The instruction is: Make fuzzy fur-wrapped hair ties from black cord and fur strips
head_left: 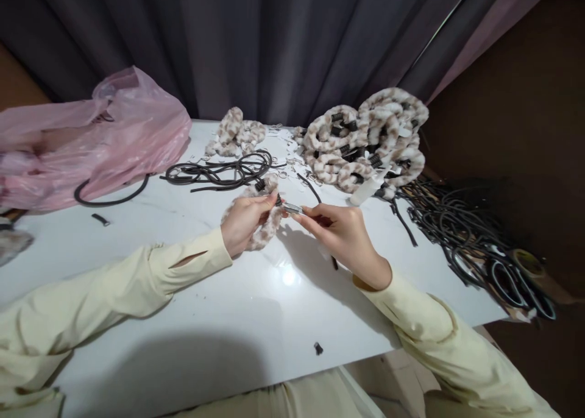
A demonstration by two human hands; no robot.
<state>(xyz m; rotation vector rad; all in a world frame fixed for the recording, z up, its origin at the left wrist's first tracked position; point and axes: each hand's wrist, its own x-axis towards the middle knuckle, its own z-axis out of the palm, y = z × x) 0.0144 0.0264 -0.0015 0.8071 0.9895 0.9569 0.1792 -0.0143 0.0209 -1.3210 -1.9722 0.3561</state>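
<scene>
My left hand (244,220) is closed around a fluffy white loop with brown spots (265,238), just above the table. Black wound ends (260,185) show on the loop, one of them by my thumb. Between the fingertips of my right hand (338,232) is a small flat silver metal piece (292,208), whose exact kind I cannot make out. Its far end meets the loop's black end near my left fingertips. Behind my hands lies a tangle of black cord (219,173), and a short black cord (309,187) lies close by.
A pile of fluffy spotted loops (333,139) and a whitish bottle (368,187) stand at the back right. Many black cords (461,223) cover the right edge. A pink plastic bag (132,131) fills the left. Small metal rings (313,177) lie scattered at the back. A small black piece (318,348) lies near the front edge.
</scene>
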